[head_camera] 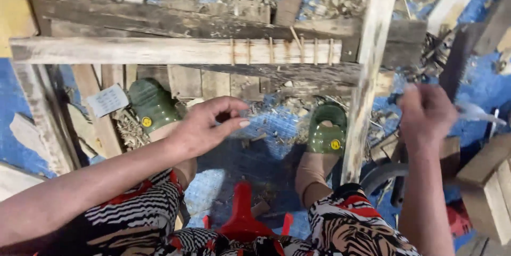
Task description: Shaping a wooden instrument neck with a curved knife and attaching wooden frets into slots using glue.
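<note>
A: Where are the hands?

B: The left hand hangs open and empty above the blue sheet, near the left clog. The right hand is blurred, its grip closed on something pale; I cannot tell what.

A: And the wood?

B: The notched slat lies across the frame; the upright slat leans by the right knee. I'd brace it before working.

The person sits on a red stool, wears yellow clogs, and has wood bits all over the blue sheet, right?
Not quite. The head view shows the clogs are dark green, not yellow; only a small round badge is yellow. The red stool and wood bits on the blue sheet are right.
</note>
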